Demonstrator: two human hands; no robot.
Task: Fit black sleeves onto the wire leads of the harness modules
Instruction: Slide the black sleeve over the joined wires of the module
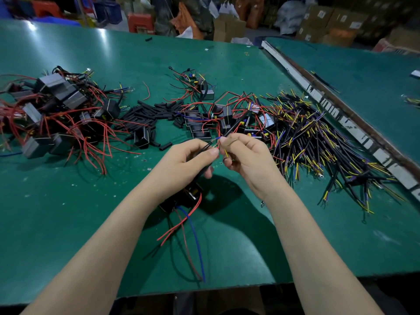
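Head view looks down on a green surface where both hands meet above the near middle. The left hand pinches thin wire leads between thumb and forefinger, its grip closed on them. The right hand pinches a black sleeve that slants up and away from its fingertips, other fingers curled. Below the left wrist hangs a black harness module, with red and blue wires trailing toward the near edge. Loose black sleeves lie heaped mid-surface. Modules with red wires pile at left; sleeved yellow-and-blue leads fan out at right. Cardboard boxes stand beyond; their contents cannot be seen.
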